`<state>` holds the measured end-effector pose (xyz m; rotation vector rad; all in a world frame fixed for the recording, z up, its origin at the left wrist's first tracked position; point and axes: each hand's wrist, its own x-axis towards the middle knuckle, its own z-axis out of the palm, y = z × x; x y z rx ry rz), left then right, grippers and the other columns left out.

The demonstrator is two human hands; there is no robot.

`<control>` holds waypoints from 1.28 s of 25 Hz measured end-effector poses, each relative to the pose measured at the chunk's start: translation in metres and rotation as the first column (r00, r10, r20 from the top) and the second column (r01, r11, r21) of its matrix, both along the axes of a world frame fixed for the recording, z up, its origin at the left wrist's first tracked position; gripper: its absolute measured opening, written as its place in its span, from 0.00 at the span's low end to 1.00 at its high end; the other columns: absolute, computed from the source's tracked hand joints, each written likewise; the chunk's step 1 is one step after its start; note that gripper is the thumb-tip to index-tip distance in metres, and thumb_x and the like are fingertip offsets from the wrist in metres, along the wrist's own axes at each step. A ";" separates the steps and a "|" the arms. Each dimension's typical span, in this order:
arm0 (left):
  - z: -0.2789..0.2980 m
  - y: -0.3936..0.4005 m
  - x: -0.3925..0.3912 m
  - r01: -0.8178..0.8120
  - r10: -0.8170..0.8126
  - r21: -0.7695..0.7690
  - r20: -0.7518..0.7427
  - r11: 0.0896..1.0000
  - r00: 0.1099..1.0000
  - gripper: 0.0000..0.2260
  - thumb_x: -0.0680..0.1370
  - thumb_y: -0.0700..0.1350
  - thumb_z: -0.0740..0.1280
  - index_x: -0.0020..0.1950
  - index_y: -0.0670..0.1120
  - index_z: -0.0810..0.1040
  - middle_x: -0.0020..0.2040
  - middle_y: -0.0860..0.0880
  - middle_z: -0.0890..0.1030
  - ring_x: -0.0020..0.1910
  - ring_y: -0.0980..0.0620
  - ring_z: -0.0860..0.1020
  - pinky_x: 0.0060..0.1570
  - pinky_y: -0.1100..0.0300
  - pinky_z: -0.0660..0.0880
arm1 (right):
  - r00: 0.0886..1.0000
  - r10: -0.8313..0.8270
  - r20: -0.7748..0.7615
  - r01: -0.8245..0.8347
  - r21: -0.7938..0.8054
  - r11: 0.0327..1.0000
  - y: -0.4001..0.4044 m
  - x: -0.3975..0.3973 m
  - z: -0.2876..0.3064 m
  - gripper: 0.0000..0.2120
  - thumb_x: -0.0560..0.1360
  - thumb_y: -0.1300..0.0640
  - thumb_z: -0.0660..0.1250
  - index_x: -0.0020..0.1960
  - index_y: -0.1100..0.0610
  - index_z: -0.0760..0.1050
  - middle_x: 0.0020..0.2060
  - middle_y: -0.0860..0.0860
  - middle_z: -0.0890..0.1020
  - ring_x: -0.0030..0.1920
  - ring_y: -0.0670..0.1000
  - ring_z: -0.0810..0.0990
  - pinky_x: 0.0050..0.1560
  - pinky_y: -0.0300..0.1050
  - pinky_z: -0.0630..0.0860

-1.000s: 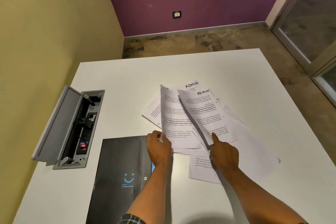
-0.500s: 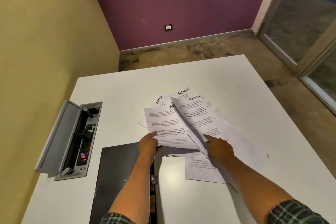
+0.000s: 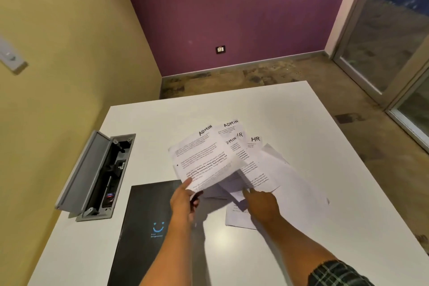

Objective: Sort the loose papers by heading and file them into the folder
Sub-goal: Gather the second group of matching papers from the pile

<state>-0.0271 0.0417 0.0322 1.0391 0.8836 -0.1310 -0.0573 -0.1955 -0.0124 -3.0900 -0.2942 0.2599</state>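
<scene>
- The left hand [image 3: 184,199] is pinching the near edge of one sheet headed ADMIN [image 3: 204,160], its grip clenched on the paper, and the sheet is tilting up off the table [image 3: 144,121] above the rest of the pile
- The right hand [image 3: 261,204] is lying just beside that sheet on the right, fingers [image 3: 246,191] stretched forward and resting on the loose papers [image 3: 267,176]; its grip is released, clasping nothing
- The papers are fanning out in the middle of the table, overlapping one another, just beyond both hands
- The black folder [image 3: 148,220] is lying flat at the near left of the table, directly under the left forearm, its far corner touching the shadow of the lifted sheet
- The sheets are showing white with blocks of small black print and handwritten headings; two more ADMIN headings and two HR headings [image 3: 255,139] are peeking out at the far edge of the fan
- The folder is showing a small blue smile mark on its cover
- The body text is too small to read, one HR heading is half covered by a neighbouring sheet, and the lower sheets are mostly buried
- The folder's near end is running out of the view, and the left arm is covering part of its right edge
- An open grey cable box [image 3: 92,176] is sitting in the table at the left, well apart from the papers
</scene>
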 end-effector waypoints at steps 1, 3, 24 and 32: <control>-0.004 -0.008 -0.005 0.038 -0.038 0.021 -0.014 0.999 0.999 0.20 0.76 0.30 0.58 0.60 0.46 0.80 0.40 0.42 0.87 0.35 0.46 0.77 0.22 0.63 0.63 | 0.999 0.022 0.040 -0.023 0.005 1.000 0.002 -0.003 0.003 0.26 0.60 0.50 0.83 0.56 0.55 0.85 0.40 0.52 0.86 0.34 0.50 0.85 0.32 0.40 0.79; -0.012 -0.023 -0.015 0.124 -0.118 0.120 -0.058 0.985 0.991 0.20 0.76 0.29 0.60 0.63 0.45 0.77 0.47 0.39 0.85 0.35 0.47 0.77 0.25 0.62 0.67 | 0.997 0.027 0.072 -0.033 0.078 0.996 0.011 -0.007 0.006 0.20 0.51 0.53 0.85 0.42 0.55 0.87 0.28 0.51 0.82 0.24 0.50 0.80 0.22 0.38 0.72; -0.027 -0.011 -0.049 0.454 -0.448 0.195 -0.074 0.870 0.891 0.24 0.75 0.23 0.62 0.67 0.40 0.76 0.57 0.40 0.83 0.59 0.38 0.80 0.60 0.44 0.77 | 0.765 -0.549 -0.337 0.537 0.804 0.255 -0.008 -0.012 0.008 0.24 0.75 0.32 0.64 0.64 0.46 0.71 0.60 0.43 0.76 0.55 0.49 0.80 0.54 0.46 0.80; -0.022 -0.003 -0.053 0.656 -0.656 0.004 -0.019 0.754 0.754 0.18 0.77 0.26 0.65 0.65 0.38 0.77 0.61 0.37 0.82 0.65 0.34 0.76 0.69 0.38 0.69 | 0.690 -0.072 -0.720 0.687 0.683 -0.246 -0.022 -0.014 -0.018 0.19 0.75 0.62 0.74 0.65 0.58 0.79 0.52 0.53 0.87 0.51 0.57 0.87 0.45 0.47 0.83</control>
